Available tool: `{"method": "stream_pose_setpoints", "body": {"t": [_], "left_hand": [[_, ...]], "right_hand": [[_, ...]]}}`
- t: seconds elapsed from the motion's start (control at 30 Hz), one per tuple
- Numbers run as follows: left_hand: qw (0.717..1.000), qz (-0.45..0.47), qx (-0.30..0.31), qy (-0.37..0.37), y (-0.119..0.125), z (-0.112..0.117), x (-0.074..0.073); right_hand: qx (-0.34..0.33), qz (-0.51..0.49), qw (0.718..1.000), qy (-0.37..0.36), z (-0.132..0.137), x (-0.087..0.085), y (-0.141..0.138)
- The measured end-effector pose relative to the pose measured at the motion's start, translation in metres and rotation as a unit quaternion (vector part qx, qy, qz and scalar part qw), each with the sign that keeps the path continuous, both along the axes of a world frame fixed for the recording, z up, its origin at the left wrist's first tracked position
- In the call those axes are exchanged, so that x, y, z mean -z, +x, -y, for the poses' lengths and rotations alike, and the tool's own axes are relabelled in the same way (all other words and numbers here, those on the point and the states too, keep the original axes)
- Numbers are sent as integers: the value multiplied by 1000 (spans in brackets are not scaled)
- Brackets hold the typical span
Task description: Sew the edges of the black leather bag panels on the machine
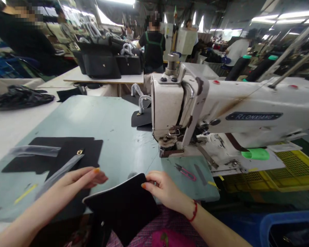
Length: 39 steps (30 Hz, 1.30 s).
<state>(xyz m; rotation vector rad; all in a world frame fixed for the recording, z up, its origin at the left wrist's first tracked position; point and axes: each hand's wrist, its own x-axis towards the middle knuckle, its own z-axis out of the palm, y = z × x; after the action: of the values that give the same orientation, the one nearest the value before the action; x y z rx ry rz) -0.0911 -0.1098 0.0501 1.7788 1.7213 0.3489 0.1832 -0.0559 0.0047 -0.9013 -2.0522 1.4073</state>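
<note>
My right hand pinches the top right corner of a black leather panel with a white edge, held over my lap at the table's front edge. My left hand hovers just left of the panel with its fingers stretched out and together, holding nothing. More black leather pieces, one with a small gold clasp, lie on the green table beyond my left hand. The white sewing machine stands to the right, its needle area above and behind the panel.
Pink thread snips lie under the machine. A yellow mesh tray and a blue bin sit at the right. Black handbags are stacked on a far table. Several people work in the background. A black plastic bag lies at the left.
</note>
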Motion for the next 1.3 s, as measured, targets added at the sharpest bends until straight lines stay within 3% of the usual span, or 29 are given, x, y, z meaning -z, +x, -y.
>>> {"method": "stream_pose_setpoints", "body": {"t": [0.07,0.13,0.2,0.3,0.4,0.47,0.63,0.83,1.0,1.17,1.3], "left_hand": [[999,-12,-19,30,4,-3,-6],[995,-69,27,63,20,-11,-9],[991,-93,92,32,41,-24,-6],[988,-30,147,-32,59,-46,2],[991,22,130,-30,60,-58,9],[993,44,107,-33,58,-61,14],[991,91,82,-52,58,-67,26],[989,104,90,-48,65,-72,31],[987,79,124,-58,77,-71,33],[989,-20,143,34,84,-70,32],[985,-34,163,50,85,-74,32]], "right_hand": [[16,1,1000,9,0,-1,-5],[28,3,1000,15,1,-3,-10],[27,17,999,21,2,-6,-11],[33,80,993,75,4,-9,-6],[69,151,971,173,7,-9,3],[98,162,961,201,8,-8,8],[181,51,971,149,4,-4,6],[218,-74,970,83,0,-5,-10],[187,-99,977,7,2,-11,-14],[182,-102,977,-31,0,-13,-6],[173,-152,970,-71,-3,-12,-4]]}}
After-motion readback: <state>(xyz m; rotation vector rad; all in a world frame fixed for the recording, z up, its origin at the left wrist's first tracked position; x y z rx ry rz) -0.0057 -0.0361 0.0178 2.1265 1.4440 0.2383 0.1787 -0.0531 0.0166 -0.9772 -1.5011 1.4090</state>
